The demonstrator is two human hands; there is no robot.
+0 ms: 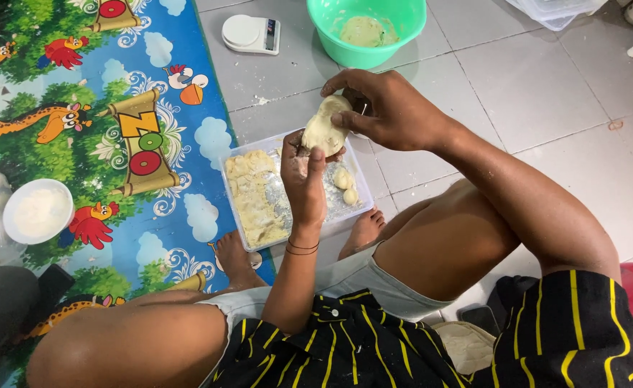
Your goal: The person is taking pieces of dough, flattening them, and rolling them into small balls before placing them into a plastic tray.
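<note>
Dough (323, 128) is held above a clear tray (236, 208) on the tiled floor, so crumbs drop into it. It is cupped from below by the left hand (303, 179), while the right hand (388, 108) fingers are pinched on its upper edge.

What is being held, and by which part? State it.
A flattened dough piece: left hand supports its lower edge and underside, right hand pinches its upper rim.
</note>
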